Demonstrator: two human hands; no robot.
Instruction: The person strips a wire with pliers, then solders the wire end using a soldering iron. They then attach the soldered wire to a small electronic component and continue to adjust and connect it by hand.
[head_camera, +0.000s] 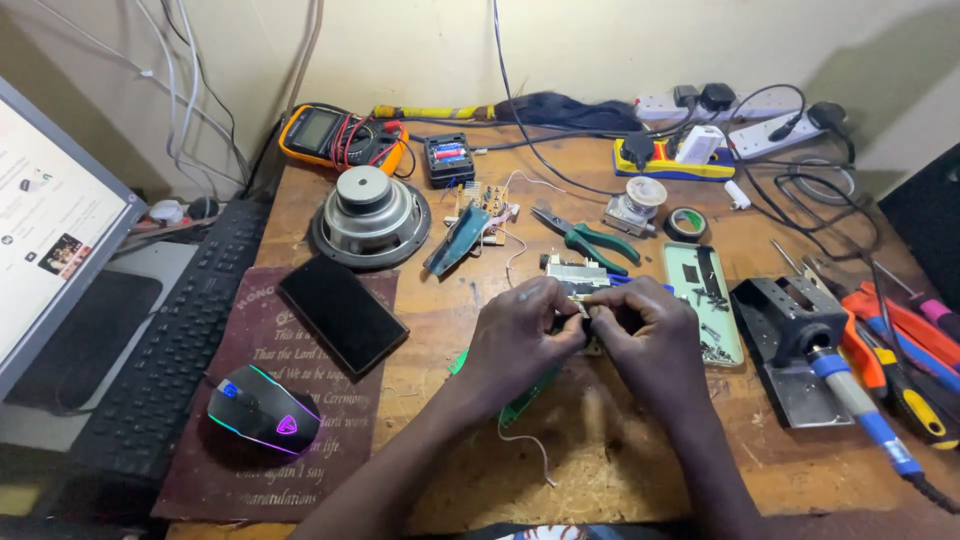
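My left hand (520, 335) and my right hand (650, 340) meet at the middle of the wooden table (600, 460). Both pinch a small electronic module (575, 275) with a metal-topped part, whose far end shows above my fingers. A green circuit board (525, 402) with thin white wires pokes out under my left hand. What my fingertips grip is hidden between them.
Green-handled pliers (590, 238), a solder spool (640, 198), a tape roll (686, 224), a tray of screws (705, 300), a soldering iron (860, 410) on its stand and screwdrivers (905, 340) lie right. A speaker (370, 215), multimeter (335, 135), phone (340, 312), mouse (262, 408), keyboard (170, 350) and monitor (50, 220) lie left.
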